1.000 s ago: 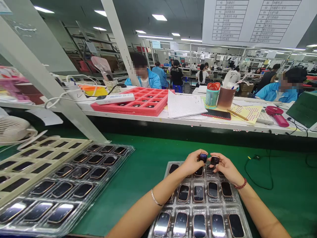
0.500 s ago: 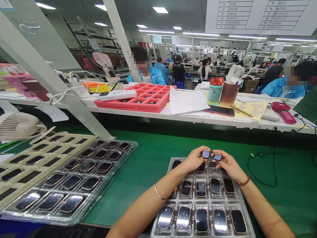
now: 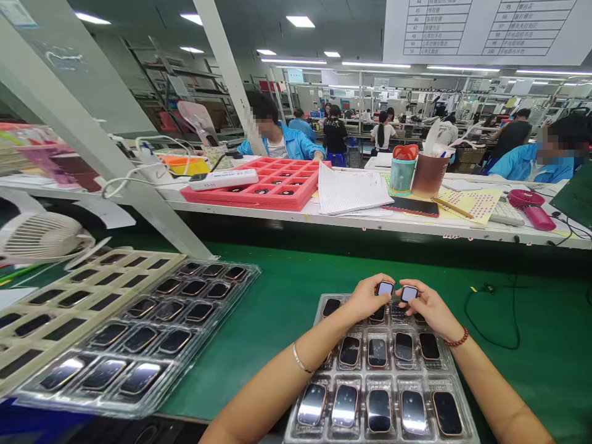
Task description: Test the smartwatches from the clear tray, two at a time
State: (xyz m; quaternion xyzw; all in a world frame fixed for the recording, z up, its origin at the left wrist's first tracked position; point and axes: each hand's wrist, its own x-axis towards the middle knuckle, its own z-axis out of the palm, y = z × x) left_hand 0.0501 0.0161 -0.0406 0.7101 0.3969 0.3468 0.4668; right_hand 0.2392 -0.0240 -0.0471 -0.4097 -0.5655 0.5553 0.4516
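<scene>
Above the far row of a clear plastic tray, my left hand grips a smartwatch with a lit, pale screen. Close beside it, my right hand holds a second smartwatch, also lit, its thumb at the lower edge of the screen. The two watches are slightly apart. Rows of dark-screened watch bodies without straps, such as this watch, lie in the tray's pockets. My hands and wrists hide part of the far row.
Another clear tray of watches and a beige tray lie to the left. A fan stands beyond them. On the shelf are a red divided tray, papers and cups. A thin cable lies at right. Co-workers sit beyond.
The watch in my right hand has turned its screen more toward me, and my right thumb now touches its face. A co-worker's hand has come to the red tray.
</scene>
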